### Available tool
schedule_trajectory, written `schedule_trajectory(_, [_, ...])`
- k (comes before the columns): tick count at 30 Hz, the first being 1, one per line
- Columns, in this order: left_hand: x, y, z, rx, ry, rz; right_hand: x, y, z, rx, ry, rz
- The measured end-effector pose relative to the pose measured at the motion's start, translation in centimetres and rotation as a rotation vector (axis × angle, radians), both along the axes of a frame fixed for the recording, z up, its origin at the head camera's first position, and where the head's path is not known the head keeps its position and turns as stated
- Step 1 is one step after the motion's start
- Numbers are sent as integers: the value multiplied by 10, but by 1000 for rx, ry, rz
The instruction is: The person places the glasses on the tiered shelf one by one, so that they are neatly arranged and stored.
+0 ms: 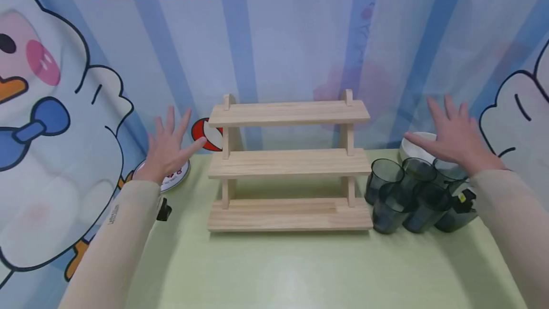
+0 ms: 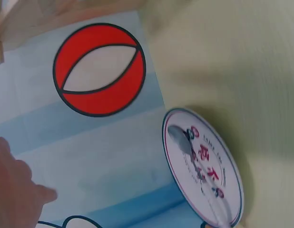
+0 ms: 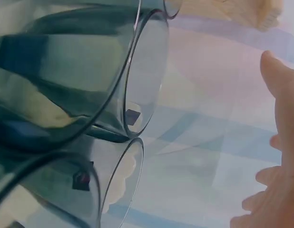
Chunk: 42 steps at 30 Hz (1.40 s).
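A three-tier wooden shelf (image 1: 289,163) stands on the table between the two hands, its steps bare. The left hand (image 1: 167,149) is raised with its fingers spread, over a white plate (image 1: 177,178) near the back left. On that plate lies a metal spoon (image 2: 182,140), seen in the left wrist view. At the right, the right hand (image 1: 452,137) is also raised and spread, above several dark see-through glasses (image 1: 388,209). A white bowl (image 1: 418,147) sits behind the glasses, partly covered by the hand. Neither hand touches anything.
The light green table (image 1: 266,271) extends in front of the shelf. Behind it hangs a blue striped cloth (image 1: 291,32) with cartoon ducks. The glasses stand close against the shelf's right end, packed side by side.
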State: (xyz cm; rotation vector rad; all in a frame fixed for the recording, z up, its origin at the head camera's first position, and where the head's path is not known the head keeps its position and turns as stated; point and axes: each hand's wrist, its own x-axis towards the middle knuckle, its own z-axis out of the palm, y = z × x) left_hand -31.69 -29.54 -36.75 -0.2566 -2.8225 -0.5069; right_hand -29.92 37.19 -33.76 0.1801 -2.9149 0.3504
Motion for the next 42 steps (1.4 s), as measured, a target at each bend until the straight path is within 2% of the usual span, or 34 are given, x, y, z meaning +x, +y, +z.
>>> schedule_trajectory(4, [9,8,-6,157,-75,-67,17,11,3,-69,-28,26])
schedule_trajectory(7, [17,16,-11,264,-144,-115,31,21,1,-90,-33,-1])
schedule_trajectory(13, [21,33,-24,347,-251,-195,54,44,-15,-86,42,-41])
schedule_trajectory(15, [21,38,-28,373,-287,-208,62,53,-22,-98,61,-48])
schedule_trajectory(19, [22,44,-38,482,-352,-221,75,65,-33,-114,79,-61])
schedule_trajectory(22, [25,47,-43,551,-388,-208,85,70,-40,-109,70,-83])
schedule_trajectory(29, [30,44,-54,638,-394,-116,98,75,-66,-174,38,-112])
schedule_trajectory(35, [30,45,-61,730,-381,-137,111,80,-90,-325,-30,-109])
schedule_trajectory(39, [31,45,-65,767,-365,-153,117,81,-104,-362,-86,-113])
schedule_trajectory(40, [31,45,-66,774,-361,-155,118,80,-107,-365,-94,-140])
schedule_trajectory(42, [31,46,-67,786,-351,-159,119,79,-114,-392,-91,-140])
